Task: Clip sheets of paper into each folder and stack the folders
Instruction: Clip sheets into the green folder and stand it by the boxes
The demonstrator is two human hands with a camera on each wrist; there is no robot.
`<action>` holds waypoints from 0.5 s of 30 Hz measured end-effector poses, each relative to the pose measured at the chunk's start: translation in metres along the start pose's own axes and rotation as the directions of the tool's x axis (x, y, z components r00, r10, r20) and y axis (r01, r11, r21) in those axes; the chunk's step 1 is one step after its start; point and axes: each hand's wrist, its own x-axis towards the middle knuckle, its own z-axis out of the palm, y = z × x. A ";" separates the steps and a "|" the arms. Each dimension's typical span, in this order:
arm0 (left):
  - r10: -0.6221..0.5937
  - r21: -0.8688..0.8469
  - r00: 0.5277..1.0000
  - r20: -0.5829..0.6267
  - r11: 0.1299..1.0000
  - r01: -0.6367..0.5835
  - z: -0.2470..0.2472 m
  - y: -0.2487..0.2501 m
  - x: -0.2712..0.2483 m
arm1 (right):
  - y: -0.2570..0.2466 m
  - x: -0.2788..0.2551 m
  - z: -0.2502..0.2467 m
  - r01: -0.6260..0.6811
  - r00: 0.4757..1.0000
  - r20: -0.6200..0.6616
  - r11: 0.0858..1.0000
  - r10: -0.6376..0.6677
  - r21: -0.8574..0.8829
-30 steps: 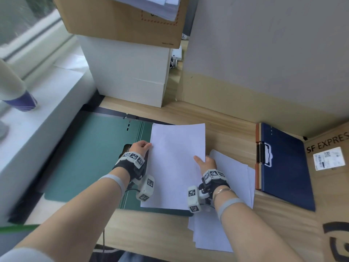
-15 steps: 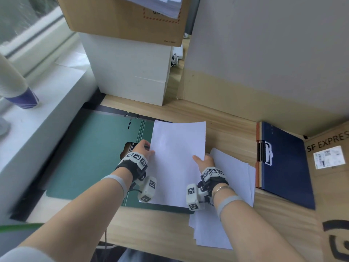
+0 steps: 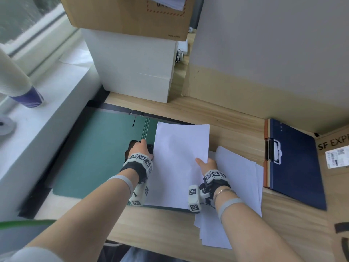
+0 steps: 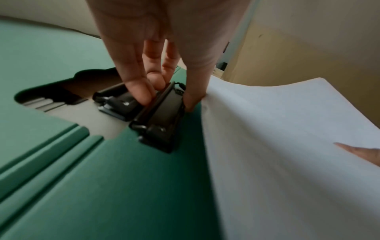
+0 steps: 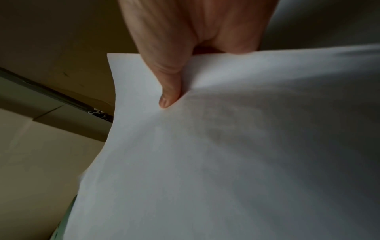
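An open green folder (image 3: pixel 94 152) lies flat on the left of the wooden desk. My left hand (image 3: pixel 140 150) pinches its black spring clip (image 4: pixel 160 116) between fingers and thumb, and the clip's lever stands raised. My right hand (image 3: pixel 205 164) grips the right edge of a white sheet of paper (image 3: pixel 179 163), thumb on top (image 5: pixel 168 91), holding it slightly lifted over the folder's right half. The sheet's left edge (image 4: pixel 207 104) sits just beside the clip. A closed blue folder (image 3: pixel 296 163) with a silver clip lies at the right.
Loose white sheets (image 3: pixel 238 186) are spread under my right wrist. A white box (image 3: pixel 132 69) topped by a cardboard box (image 3: pixel 128 14) stands behind the green folder. A grey board (image 3: pixel 264 53) leans at the back, a cardboard parcel (image 3: pixel 336 167) at far right, a window sill (image 3: pixel 47 103) at left.
My left hand left the sheet's left edge and took hold of the folder's black clip. The right hand keeps holding the sheet, which has shifted slightly to the right.
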 end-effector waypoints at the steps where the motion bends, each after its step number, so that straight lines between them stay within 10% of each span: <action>1: 0.004 0.012 1.000 0.007 1.000 -0.004 -0.001 0.001 0.000 | 0.001 0.001 0.001 -0.005 1.000 0.001 1.000 0.005 0.003; 15: 0.096 0.095 0.989 0.110 0.990 -0.107 -0.018 -0.004 0.002 | -0.002 0.012 0.017 0.002 1.000 0.007 0.999 -0.001 -0.036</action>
